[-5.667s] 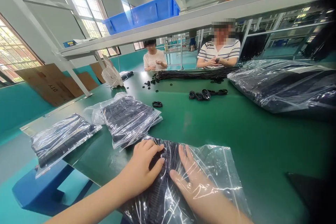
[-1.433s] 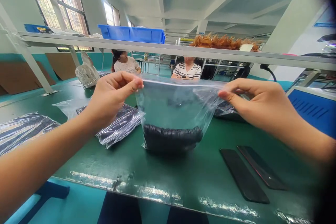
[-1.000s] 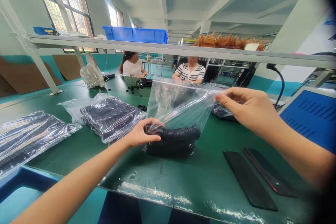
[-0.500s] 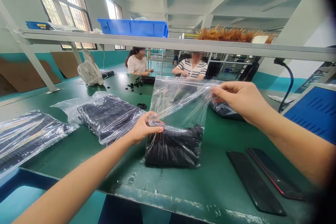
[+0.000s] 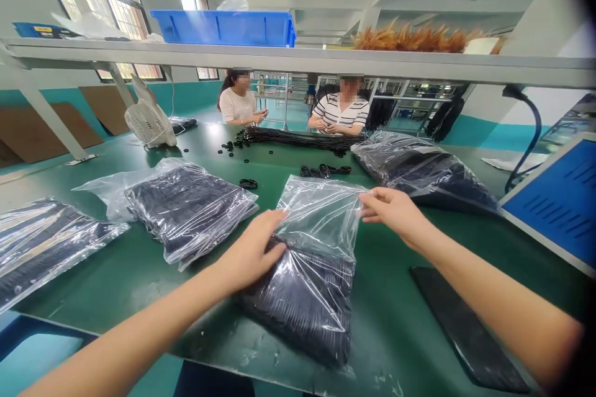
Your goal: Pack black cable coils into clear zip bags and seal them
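Observation:
In the middle of the green table lies a clear plastic bag (image 5: 311, 298), its lower part packed with black ring-like or coiled pieces. The bag's upper part is bare film, stretched away from me. My left hand (image 5: 254, 251) grips the bag's left side, thumb on top and fingers partly hidden. My right hand (image 5: 391, 211) pinches the upper right corner of the film between thumb and fingers. To the left lie another filled bag (image 5: 186, 205) and a further filled bag (image 5: 51, 242). A larger bag of black pieces (image 5: 419, 167) rests at the back right.
Black cords (image 5: 298, 138) and small black rings lie at the table's far side, where two people sit. A shelf with a blue bin (image 5: 223, 28) spans overhead. A fan (image 5: 149, 121) stands back left, a blue box (image 5: 559, 198) right, a dark flat object (image 5: 465, 329) front right.
The bag has gone from standing upright to lying flatter and nearer to me. My right hand has come down with the film's corner; my left hand keeps hold of the left side.

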### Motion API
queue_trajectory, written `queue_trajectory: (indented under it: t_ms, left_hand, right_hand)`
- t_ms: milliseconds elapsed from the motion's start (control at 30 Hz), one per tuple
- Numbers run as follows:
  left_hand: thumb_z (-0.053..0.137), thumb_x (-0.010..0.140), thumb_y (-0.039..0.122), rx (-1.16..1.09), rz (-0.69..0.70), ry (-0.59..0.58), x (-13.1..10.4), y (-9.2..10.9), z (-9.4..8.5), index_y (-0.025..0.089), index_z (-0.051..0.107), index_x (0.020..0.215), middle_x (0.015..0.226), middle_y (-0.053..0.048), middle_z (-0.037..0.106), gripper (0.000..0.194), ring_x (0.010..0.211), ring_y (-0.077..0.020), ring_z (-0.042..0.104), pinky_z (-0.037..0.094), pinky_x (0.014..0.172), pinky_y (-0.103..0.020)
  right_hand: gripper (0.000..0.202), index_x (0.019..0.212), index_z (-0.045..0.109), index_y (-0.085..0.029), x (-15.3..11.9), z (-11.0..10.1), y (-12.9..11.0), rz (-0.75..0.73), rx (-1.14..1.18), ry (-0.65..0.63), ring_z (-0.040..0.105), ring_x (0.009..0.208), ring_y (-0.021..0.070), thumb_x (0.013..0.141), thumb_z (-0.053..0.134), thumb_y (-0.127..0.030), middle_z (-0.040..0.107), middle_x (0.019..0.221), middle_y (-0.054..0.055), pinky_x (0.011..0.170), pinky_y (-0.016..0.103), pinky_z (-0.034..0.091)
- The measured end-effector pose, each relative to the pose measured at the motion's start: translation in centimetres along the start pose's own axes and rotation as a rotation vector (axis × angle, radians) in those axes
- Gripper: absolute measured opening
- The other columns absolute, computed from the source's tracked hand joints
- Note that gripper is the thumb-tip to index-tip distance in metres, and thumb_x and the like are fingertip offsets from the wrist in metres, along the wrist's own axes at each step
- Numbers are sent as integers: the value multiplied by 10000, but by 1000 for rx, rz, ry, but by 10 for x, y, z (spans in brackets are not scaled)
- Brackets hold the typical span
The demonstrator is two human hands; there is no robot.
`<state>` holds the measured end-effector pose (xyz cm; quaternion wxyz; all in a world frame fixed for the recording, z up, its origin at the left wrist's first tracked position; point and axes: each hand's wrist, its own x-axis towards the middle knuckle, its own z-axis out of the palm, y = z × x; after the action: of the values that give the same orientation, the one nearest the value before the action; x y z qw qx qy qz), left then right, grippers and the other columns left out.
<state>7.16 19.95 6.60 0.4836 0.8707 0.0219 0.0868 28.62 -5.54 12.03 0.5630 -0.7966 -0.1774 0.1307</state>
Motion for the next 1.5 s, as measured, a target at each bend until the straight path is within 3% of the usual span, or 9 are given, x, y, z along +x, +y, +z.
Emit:
queue_trajectory:
  t_ms: [67,167,300,467,733,900,1067,1367,1500]
  left_hand:
    - [608,974,426,106,90,-147,-10,16,13,352,598,1427,1636,19,422,460,1607,-281,169,25,1336,-534]
    - [449,1040,454,403,167,-333,-22,29,28,334,358,1605,1714,26,206,585,1620,-310,96,50,1324,-587]
    - [394,1046,516,532,154,-367,-22,29,31,382,168,1649,1722,68,58,657,1621,-304,48,79,1328,-576]
    - [555,959,590,475,52,-384,-6,24,25,393,203,1644,1713,60,208,795,1601,-282,210,153,1338,-538]
    - [725,785,696,452,-59,55,-15,-4,33,330,475,1476,1661,-76,352,820,1587,-411,184,242,1270,-671]
    - [818,725,638,29,-482,142,-1,-35,9,290,167,1631,1632,-188,374,1168,1485,-422,408,415,1168,-634]
    - [976,528,482,-297,-660,28,15,-28,-13,207,553,1420,1420,-187,617,1025,1319,-400,596,512,1100,-527]
    - [971,583,306,-691,-486,-137,-12,-4,-3,253,542,1083,1166,-66,724,661,1035,-279,727,579,944,-456]
    - [950,621,306,-716,-392,-38,-21,-9,3,258,537,1130,999,-9,730,657,922,-217,717,565,887,-377]
  right_hand:
    - [416,848,593,-148,3,4,11,-1,40,30,725,743,143,809,802,-507,660,779,17,679,233,631]
    - [443,1029,572,-178,5,8,26,10,96,80,696,707,122,801,812,-473,661,880,4,686,256,645]
    - [934,1488,302,-289,-10,18,47,71,179,143,734,832,165,763,861,-472,653,1180,55,810,350,680]
    - [1161,1595,151,-279,-53,36,65,383,441,86,713,1157,261,737,898,-507,569,1450,138,1002,396,640]
    - [808,1328,551,-210,-103,56,73,558,608,-153,722,1101,272,684,902,-550,679,1312,129,1009,404,584]
    - [696,1177,606,-235,-108,67,68,424,504,-216,703,1020,236,619,942,-478,703,1157,73,954,377,566]
    - [682,1223,555,-312,-107,71,48,433,541,-228,674,1099,236,659,925,-411,663,1255,19,940,358,572]
    - [1008,1398,480,-241,-109,79,34,541,594,-319,717,1116,295,547,997,-396,702,1259,101,1011,432,577]
    - [942,1322,555,-240,-107,76,34,374,474,-291,701,1121,287,511,1001,-411,706,1244,87,976,398,582]
